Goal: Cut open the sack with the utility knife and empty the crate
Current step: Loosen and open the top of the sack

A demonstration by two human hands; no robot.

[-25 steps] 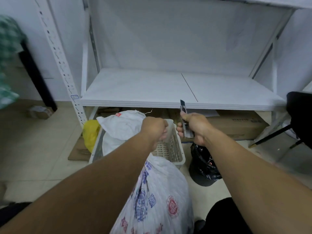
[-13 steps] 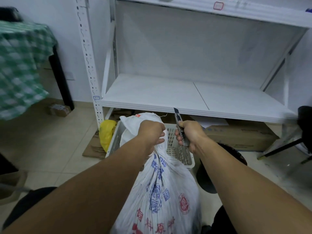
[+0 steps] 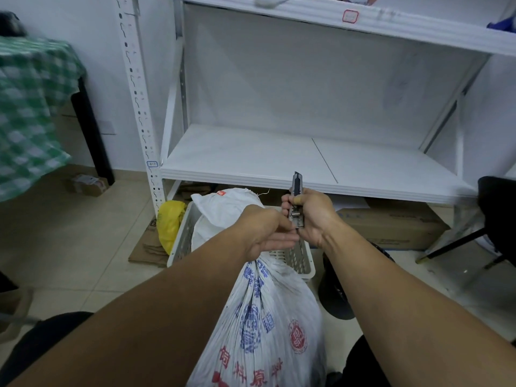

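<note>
Sack (image 3: 262, 317): white woven one, hanging right in front of the person between both forearms. The bunched neck is up at the hands and the belly is low in the head view, just this side of the crate.
Left hand (image 3: 265, 233): curled over the gathered neck and gripping it, with the fingertips reaching across to the bottom end of the knife.
Right hand (image 3: 312, 216): wrapped round the utility knife (image 3: 296, 202), which is held upright with the thumb on the slider.
Crate (image 3: 300, 256): pale slotted plastic, on the floor partly under the lower shelf (image 3: 251, 174). A second sack (image 3: 223, 210) sits in it and sticks up past the rim.
Edges: the knife tip pokes up across the shelf's front lip. A white slotted post (image 3: 136, 93) stands left of the crate.
Room left: a yellow bag (image 3: 170, 222) sits against the crate's left wall, with flat cardboard (image 3: 145, 247) under it. Past that, tile floor (image 3: 83, 247) runs out to a green checked cloth (image 3: 30, 107).
Room right: black bin (image 3: 335, 291) just beside the crate, cardboard box (image 3: 391, 227) under the shelf, black chair (image 3: 497, 219) at the far edge.
Sack print: blue stamps, a round red seal, red Chinese characters low down. It's all creased, so hard to read.
Other labels: small red tag on the second sack, red-outlined sticker (image 3: 350, 16) on the upper shelf, blue-outlined tag (image 3: 152, 163) on the post. All are too small to read.
</note>
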